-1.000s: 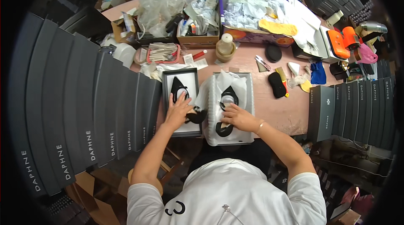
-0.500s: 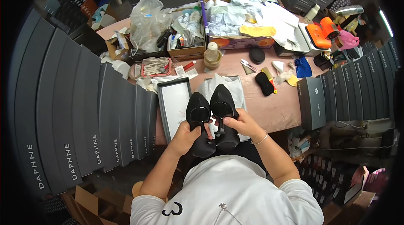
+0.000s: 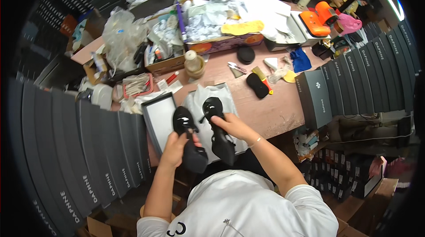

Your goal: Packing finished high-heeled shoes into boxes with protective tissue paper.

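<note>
Two glossy black high-heeled shoes are held up side by side at the centre of the view, above the near edge of the table. The left hand (image 3: 176,145) has its fingers wrapped around the left shoe (image 3: 188,137), whose shiny toe points to 12 o'clock and whose matte sole end hangs toward 6 o'clock. The right hand (image 3: 230,126) grips the right shoe (image 3: 218,133) at its middle, fingers closed over it; that shoe is slim, patent-looking, with a strap opening near the top. Beneath them lies an open shoe box (image 3: 201,104) lined with crumpled white tissue paper, and at 9 o'clock from it its grey lid (image 3: 158,119) lies with the pale inside up. The wooden table (image 3: 265,108) is reddish brown and cluttered at 12 o'clock with paper, plastic bags and a cardboard tray. A black brush (image 3: 257,85) lies at 2 o'clock. Stacks of dark grey shoe boxes (image 3: 79,148) fill 9 o'clock and 3 o'clock.
</note>
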A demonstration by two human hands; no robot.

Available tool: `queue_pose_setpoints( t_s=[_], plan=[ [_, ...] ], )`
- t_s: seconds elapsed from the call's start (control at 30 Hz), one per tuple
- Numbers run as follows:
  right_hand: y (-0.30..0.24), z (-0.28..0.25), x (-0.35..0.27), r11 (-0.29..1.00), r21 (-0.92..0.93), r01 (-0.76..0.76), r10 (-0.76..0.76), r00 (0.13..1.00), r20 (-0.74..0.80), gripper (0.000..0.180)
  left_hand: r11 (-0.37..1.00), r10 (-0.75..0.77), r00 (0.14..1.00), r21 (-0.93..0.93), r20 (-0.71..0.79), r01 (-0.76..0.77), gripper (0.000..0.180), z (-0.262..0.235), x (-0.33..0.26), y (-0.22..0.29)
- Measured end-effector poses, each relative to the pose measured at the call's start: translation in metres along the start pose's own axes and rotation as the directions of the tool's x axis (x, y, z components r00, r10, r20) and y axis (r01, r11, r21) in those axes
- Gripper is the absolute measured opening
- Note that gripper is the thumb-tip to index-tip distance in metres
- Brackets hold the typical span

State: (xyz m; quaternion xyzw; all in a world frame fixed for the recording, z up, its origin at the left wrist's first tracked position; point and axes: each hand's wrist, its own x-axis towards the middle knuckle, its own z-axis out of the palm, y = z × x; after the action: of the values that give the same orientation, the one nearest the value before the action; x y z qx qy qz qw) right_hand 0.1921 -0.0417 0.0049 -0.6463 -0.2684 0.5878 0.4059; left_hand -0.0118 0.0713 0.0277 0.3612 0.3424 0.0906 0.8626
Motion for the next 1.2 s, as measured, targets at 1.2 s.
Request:
queue_pose_setpoints(
  t_s=[1.2],
  plan=[
    [0.056,-0.035,-0.050,0.733,-0.617,0.287,-0.587,0.725,-0.360,0.041,-0.032,0.370,0.929,0.999,0.009,0.003,0.035,-0.069,0.037,0.005]
  ],
)
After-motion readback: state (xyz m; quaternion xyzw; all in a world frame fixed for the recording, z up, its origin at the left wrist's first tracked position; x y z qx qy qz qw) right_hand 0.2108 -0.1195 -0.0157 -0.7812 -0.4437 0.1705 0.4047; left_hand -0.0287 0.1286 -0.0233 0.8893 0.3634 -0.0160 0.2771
